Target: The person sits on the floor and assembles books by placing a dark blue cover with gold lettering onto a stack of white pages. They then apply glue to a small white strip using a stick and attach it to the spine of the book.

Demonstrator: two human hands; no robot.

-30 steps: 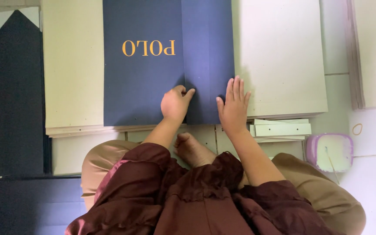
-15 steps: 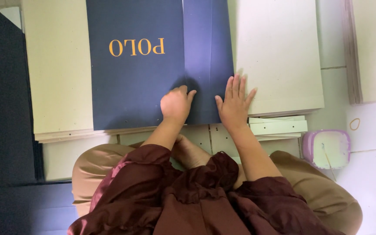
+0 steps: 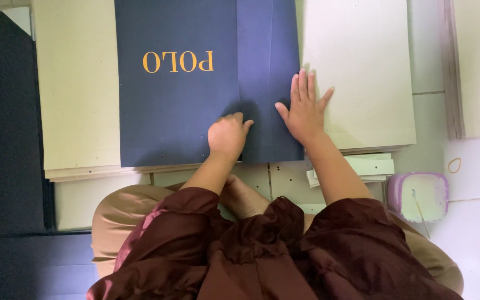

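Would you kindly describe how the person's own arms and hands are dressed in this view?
Both forearms are bare. The left hand and right hand wear no gloves, and no rings or watch show. Loose dark maroon sleeves of shiny fabric end near the elbows.

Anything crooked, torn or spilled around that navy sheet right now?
Nothing stands out. The navy sheet lies flat and square on the cream board stack, left hand pressing its fold, right hand flat at its right edge. No tears or spills show.
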